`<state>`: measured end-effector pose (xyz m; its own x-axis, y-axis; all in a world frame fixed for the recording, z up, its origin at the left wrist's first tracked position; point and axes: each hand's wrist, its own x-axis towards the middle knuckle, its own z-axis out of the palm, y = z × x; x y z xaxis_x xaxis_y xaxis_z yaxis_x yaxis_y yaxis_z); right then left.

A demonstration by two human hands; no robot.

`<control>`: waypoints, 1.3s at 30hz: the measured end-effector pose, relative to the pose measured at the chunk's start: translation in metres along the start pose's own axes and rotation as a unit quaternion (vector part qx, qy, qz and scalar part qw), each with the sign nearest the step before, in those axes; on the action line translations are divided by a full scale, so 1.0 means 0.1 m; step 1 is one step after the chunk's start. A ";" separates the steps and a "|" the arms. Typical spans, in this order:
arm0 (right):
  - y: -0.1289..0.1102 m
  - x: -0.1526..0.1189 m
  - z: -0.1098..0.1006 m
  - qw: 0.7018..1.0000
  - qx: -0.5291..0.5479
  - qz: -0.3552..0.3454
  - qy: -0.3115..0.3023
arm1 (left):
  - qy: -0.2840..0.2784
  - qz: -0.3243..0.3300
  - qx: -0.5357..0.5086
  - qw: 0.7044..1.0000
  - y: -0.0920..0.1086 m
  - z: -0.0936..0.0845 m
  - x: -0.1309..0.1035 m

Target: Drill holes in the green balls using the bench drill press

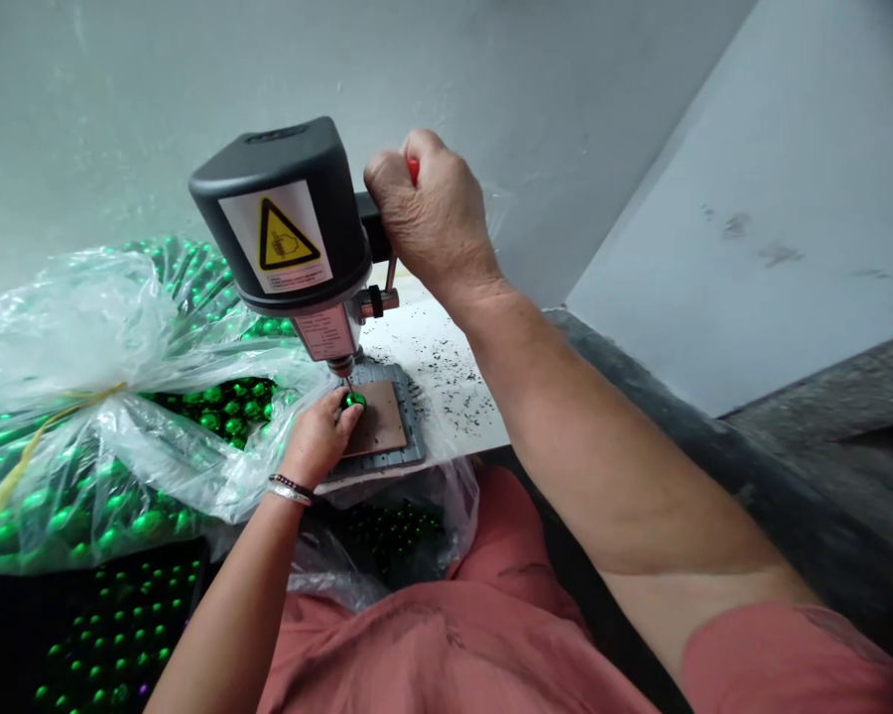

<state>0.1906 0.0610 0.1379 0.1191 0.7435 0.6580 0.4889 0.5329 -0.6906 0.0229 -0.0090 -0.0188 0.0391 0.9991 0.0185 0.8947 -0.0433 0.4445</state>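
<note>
A shiny green ball is pinched between the thumb and fingers of my left hand, over a brown board. The board lies on the grey base plate of a small drill press. Directly above the ball comes the thin drill bit; whether it has entered the ball I cannot tell. My right hand is wrapped round the red-tipped lever at the machine's right side. Most of that lever is hidden by the fingers.
Clear plastic bags full of green balls crowd the left. Dark shavings are scattered over the white tabletop. Below the table edge an open plastic bag holds more green balls. A dark tray with green balls stands lower left.
</note>
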 end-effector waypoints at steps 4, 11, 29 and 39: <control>0.00 -0.04 0.00 1.000 0.010 0.000 -0.002 | 0.008 0.007 0.016 1.000 0.01 0.02 0.00; 0.01 -0.04 0.00 1.000 0.023 0.000 0.009 | 0.037 0.019 -0.001 0.999 -0.07 0.05 0.02; 0.03 -0.04 0.03 0.999 0.041 -0.010 0.013 | 0.015 -0.048 -0.079 0.996 -0.03 0.00 0.03; 0.01 -0.05 0.01 0.999 0.033 -0.002 0.008 | 0.025 -0.015 -0.065 0.997 -0.09 0.05 0.04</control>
<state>0.1898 0.0584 0.1338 0.1310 0.7349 0.6654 0.4308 0.5623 -0.7059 0.0176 -0.0045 -0.0275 -0.0116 0.9989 0.0457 0.8293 -0.0159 0.5586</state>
